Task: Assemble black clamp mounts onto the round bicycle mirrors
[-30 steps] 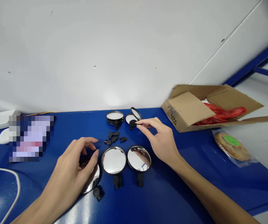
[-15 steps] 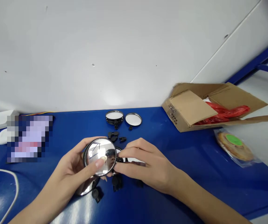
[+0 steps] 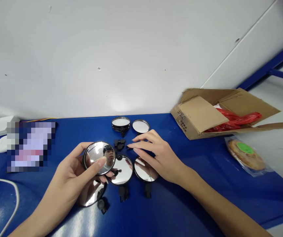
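Note:
My left hand point(image 3: 74, 174) grips a round convex mirror point(image 3: 95, 159) with a black rim, its thumb lying across the glass. My right hand point(image 3: 156, 151) has its fingers apart, their tips around a small black bracket point(image 3: 128, 148); whether they touch it is hard to tell. Left of that bracket lie several more black brackets point(image 3: 119, 143). Below the hands rest a middle round mirror point(image 3: 123, 171), a right round mirror point(image 3: 143, 170) partly under my right hand, and a left round mirror point(image 3: 92, 195) partly covered by my left hand. Black mounts point(image 3: 123, 193) sit along their near edges.
At the back stand stacked round mirrors point(image 3: 121, 122) and a single round mirror point(image 3: 140, 126). An opened cardboard box point(image 3: 200, 115) with a red plastic bag point(image 3: 240, 118) and a wrapped pastry point(image 3: 247, 154) are to the right. A blurred-out phone point(image 3: 33, 146) and white cable point(image 3: 16, 194) lie left.
My right hand has let go of the held mirror's edge and moved up and away to the small bracket. My left hand has shifted slightly left with the mirror.

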Available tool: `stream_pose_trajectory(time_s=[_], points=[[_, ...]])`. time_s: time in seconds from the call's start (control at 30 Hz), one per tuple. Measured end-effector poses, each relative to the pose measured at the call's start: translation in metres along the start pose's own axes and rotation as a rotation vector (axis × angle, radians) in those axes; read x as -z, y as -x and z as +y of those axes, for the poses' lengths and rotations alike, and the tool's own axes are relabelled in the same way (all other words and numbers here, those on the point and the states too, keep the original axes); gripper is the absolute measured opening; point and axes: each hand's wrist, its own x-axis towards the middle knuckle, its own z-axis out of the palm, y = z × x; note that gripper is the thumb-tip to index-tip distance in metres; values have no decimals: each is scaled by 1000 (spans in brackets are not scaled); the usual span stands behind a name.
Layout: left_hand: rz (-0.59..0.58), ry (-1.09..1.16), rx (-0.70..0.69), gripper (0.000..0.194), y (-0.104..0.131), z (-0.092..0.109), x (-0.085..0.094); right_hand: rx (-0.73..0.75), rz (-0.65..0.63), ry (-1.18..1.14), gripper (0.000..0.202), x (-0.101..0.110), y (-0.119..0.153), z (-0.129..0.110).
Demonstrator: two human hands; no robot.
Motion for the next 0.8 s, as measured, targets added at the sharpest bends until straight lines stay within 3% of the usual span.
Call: stream_pose_trajectory(time_s=[0.1,0.2,0.33,0.5,0.67,0.8], points=[[-17,-2,-5,64,-1,0,3,-11,-93,38,31,1,0,-1],[-43,-35,-43,92,-2,-1,6,-13,-98,34,30,3,-1,-2],[-50,-78,-64,103,-5,-4,9,-42,-62,30,17,2,-3,2],[-24,-198,-133,101,-6,-5,10,-127,3,92,8,-2,-2,11],[22,-262,-224,81,2,-5,4,-177,34,108,13,-3,0,16],[27,-255,-256,76,6,-7,2,-216,97,8,22,0,0,12]])
